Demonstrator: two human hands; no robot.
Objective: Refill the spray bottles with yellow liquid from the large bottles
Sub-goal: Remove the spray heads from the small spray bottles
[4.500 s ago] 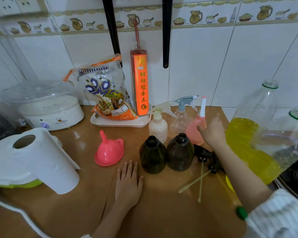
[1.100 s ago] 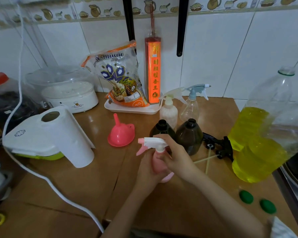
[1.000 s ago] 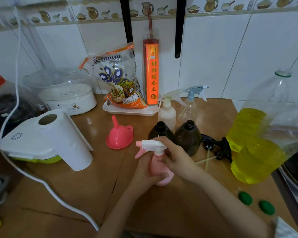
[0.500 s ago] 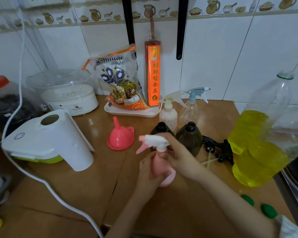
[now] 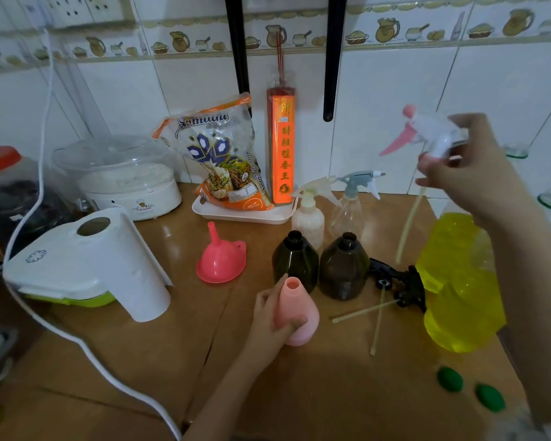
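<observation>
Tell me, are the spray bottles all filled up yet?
Not yet. Done: the two dark bottles stand open, their black spray heads lying beside them. In hand: the right hand lifts the spray top off the pink bottle, which the left hand steadies. Left: none shows yellow liquid; the funnel sits unused, and two capped sprayers wait behind.

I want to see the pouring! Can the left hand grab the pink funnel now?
Probably not yet: the left hand is holding the pink bottle. The pink funnel sits close by with nothing blocking it.
</observation>
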